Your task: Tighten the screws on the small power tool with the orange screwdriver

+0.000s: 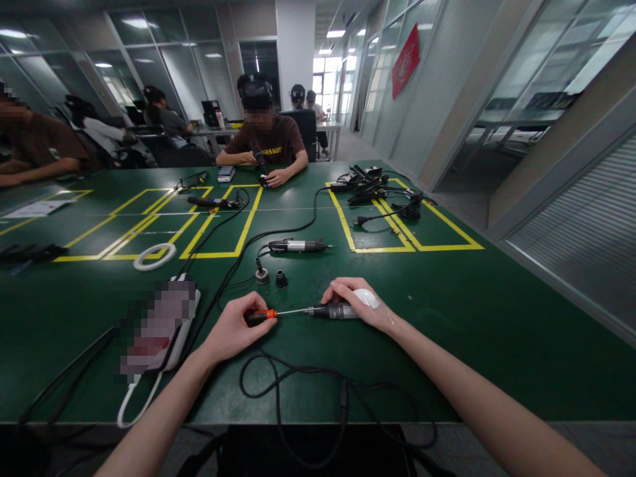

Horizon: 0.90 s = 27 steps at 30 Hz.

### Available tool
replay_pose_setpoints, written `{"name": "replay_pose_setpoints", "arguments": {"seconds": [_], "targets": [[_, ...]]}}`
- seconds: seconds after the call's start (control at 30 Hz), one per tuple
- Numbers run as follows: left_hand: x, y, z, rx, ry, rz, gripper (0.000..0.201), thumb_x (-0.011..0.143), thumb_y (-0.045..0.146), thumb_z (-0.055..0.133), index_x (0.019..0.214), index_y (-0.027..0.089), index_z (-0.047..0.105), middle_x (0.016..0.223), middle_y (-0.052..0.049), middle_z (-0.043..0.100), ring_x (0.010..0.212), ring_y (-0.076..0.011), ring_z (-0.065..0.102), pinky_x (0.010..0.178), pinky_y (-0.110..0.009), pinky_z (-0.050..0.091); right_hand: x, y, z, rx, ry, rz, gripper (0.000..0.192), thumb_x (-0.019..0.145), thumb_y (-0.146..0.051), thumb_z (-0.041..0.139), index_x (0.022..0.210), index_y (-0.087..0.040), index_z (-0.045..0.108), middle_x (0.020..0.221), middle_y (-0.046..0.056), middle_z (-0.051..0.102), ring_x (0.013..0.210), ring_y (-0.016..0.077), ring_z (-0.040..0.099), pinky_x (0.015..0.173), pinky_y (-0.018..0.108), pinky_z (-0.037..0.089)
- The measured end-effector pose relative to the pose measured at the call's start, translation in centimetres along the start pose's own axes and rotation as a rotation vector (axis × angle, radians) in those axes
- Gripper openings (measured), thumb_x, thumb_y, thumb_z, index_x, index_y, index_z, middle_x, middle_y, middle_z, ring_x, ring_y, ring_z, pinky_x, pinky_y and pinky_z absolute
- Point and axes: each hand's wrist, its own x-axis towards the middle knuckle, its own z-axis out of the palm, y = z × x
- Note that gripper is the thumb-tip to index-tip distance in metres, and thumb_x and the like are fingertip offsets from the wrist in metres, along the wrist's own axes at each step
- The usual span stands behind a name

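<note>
My left hand [233,328] grips a small screwdriver [271,313] with an orange-and-black handle, its thin shaft pointing right. The tip meets the end of a dark electric screwdriver [330,311] that lies flat on the green table [447,318]. My right hand [355,301] holds that tool's body down; a white patch sits on the back of the hand. Its black cable [298,387] loops toward the front edge. Two small black parts [271,276] stand just beyond the hands.
A second electric screwdriver [298,246] lies farther back. A white tape ring [154,256] and a blurred device [159,324] are at left. Cables and plugs [377,192] pile at back right. A person [263,142] works opposite; others sit at left.
</note>
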Motion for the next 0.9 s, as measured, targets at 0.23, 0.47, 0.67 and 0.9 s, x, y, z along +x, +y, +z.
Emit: {"name": "replay_pose_setpoints", "arguments": {"seconds": [0.23, 0.47, 0.67, 0.9], "targets": [[0.36, -0.73, -0.13, 0.112, 0.038, 0.082, 0.04, 0.094, 0.048, 0.06, 0.076, 0.016, 0.075, 0.078, -0.005, 0.07, 0.073, -0.0147, 0.063, 0.069, -0.025, 0.046, -0.07, -0.04, 0.0, 0.003, 0.003, 0.0, 0.06, 0.096, -0.069, 0.053, 0.075, -0.018, 0.076, 0.085, 0.01, 0.079, 0.085, 0.0236, 0.07, 0.083, 0.035, 0.052], [0.38, -0.55, 0.07, 0.151, -0.01, 0.001, 0.04, 0.094, 0.051, 0.056, 0.078, 0.018, 0.072, 0.073, -0.002, 0.069, 0.068, -0.0143, 0.061, 0.065, -0.025, 0.042, -0.08, -0.15, -0.04, 0.008, 0.0, 0.009, 0.059, 0.095, -0.069, 0.055, 0.075, -0.018, 0.076, 0.086, 0.01, 0.079, 0.085, 0.0239, 0.07, 0.084, 0.036, 0.052], [-0.03, -0.03, 0.13, 0.09, 0.044, 0.014, 0.029, 0.079, 0.043, 0.073, 0.078, 0.018, 0.056, 0.073, 0.004, 0.059, 0.066, -0.0108, 0.054, 0.063, -0.022, 0.041, 0.07, 0.1, -0.02, 0.008, -0.006, 0.007, 0.059, 0.095, -0.069, 0.054, 0.075, -0.019, 0.076, 0.084, 0.009, 0.078, 0.083, 0.0236, 0.069, 0.082, 0.036, 0.052], [0.21, -0.35, -0.13, 0.062, 0.021, 0.008, 0.034, 0.086, 0.049, 0.069, 0.076, 0.016, 0.067, 0.073, 0.0, 0.065, 0.067, -0.0133, 0.058, 0.064, -0.024, 0.043, 0.03, -0.07, 0.07, 0.023, 0.0, 0.01, 0.059, 0.094, -0.07, 0.055, 0.075, -0.019, 0.076, 0.085, 0.01, 0.079, 0.085, 0.024, 0.07, 0.083, 0.036, 0.053]]}}
